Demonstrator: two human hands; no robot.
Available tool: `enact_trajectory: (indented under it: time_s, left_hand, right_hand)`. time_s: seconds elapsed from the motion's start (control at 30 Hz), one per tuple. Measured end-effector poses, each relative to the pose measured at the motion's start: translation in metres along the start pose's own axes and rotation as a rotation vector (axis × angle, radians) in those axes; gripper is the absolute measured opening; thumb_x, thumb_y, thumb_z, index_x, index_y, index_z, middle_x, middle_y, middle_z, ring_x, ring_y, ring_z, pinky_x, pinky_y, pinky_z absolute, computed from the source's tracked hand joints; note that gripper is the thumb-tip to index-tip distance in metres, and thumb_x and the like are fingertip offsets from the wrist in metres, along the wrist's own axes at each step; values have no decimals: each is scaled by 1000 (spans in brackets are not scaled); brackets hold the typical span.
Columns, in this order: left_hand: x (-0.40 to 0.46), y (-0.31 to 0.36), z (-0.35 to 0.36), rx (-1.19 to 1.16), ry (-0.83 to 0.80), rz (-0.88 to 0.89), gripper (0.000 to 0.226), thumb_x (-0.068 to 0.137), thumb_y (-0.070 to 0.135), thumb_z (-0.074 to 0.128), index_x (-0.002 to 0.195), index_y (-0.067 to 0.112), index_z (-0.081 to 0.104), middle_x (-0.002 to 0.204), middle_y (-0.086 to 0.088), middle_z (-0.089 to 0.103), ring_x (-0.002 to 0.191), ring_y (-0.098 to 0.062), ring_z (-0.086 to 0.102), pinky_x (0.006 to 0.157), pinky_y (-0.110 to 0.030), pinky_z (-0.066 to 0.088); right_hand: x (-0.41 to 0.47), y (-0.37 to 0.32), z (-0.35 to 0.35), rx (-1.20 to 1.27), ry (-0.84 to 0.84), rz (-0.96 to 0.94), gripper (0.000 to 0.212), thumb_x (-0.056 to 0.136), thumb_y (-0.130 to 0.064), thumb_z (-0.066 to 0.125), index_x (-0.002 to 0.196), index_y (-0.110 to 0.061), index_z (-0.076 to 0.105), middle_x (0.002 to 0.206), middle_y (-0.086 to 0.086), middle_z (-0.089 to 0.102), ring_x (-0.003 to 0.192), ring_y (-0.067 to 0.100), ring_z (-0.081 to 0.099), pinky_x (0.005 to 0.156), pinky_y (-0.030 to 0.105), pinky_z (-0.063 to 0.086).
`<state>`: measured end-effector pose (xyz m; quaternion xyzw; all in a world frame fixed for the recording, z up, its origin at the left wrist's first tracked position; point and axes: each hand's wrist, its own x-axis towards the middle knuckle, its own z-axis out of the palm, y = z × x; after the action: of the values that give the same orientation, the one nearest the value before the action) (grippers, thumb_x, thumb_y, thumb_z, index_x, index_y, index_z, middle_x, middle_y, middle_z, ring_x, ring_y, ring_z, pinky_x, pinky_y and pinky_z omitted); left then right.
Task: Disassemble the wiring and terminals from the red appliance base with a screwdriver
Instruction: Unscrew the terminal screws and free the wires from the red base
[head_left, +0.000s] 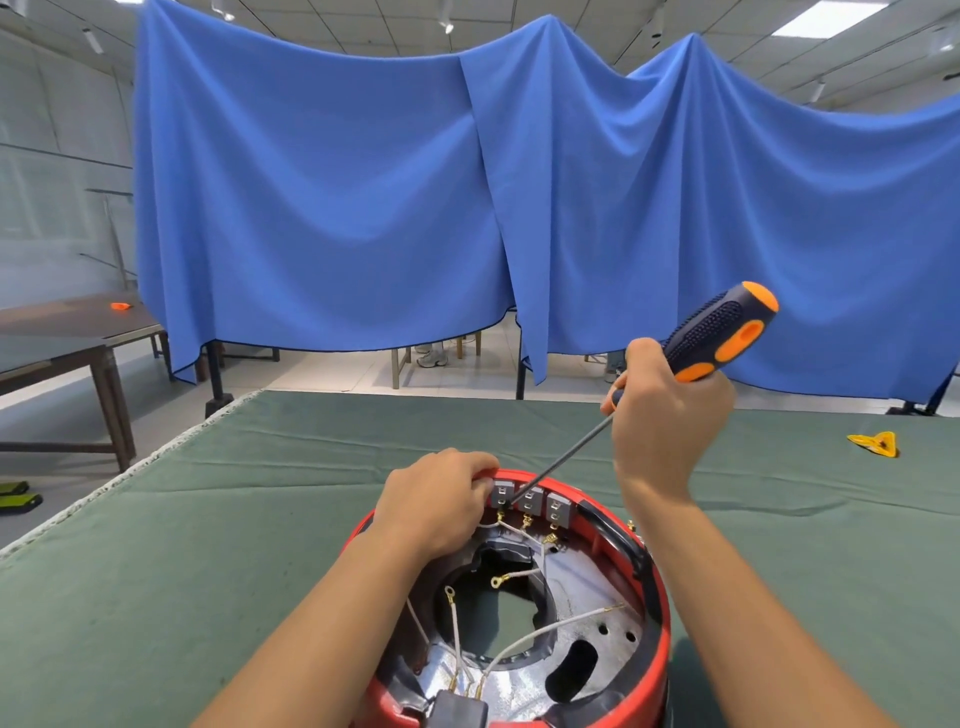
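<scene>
The red appliance base (657, 597) lies open side up on the green table cover, near the front edge. Three grey terminal blocks (530, 503) sit inside its far rim, with white wires (545, 629) and gold ring lugs running from them across the inside. My left hand (434, 499) grips the far left rim, fingers curled beside the leftmost terminal. My right hand (667, 421) holds a screwdriver (717, 335) with a dark blue and orange handle. Its shaft slants down and left, and the tip rests between the left and middle terminal blocks.
A yellow triangular piece (878, 444) lies on the green table cover (208, 519) at the far right. Blue cloth (363, 182) hangs across the back. Dark wooden tables (67, 343) stand to the left, one with a small orange object (121, 306).
</scene>
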<state>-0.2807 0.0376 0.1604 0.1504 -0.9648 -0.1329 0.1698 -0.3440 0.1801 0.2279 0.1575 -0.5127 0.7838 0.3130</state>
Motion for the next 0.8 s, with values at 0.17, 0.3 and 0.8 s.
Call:
enact_trajectory:
  time_s: [0.17,0.3,0.8]
  left_hand:
    - [1,1,1,2,-3,-4,29,97,37,36,122,41,52,122,8,57,114,-19,52,78,-34,31]
    - [1,2,0,8,-20,5,31,98,35,31,122,40,50,121,7,56,112,-19,51,77,-35,31]
    - [1,2,0,16,-37,5,33,99,34,28,123,41,49,124,6,54,115,-19,49,77,-36,29]
  right_hand:
    - [-11,-5,-4,40,-37,-21,21,66,-13,53,57,-1,39,49,11,36,42,24,37,38,27,33]
    - [-7,-1,-6,3,-75,-20,28,65,-15,52,60,9,38,50,17,36,43,25,36,37,27,31]
    - [33,20,22,-248,-1,178,23,61,-25,48,52,-18,28,39,-8,31,44,24,37,47,30,34]
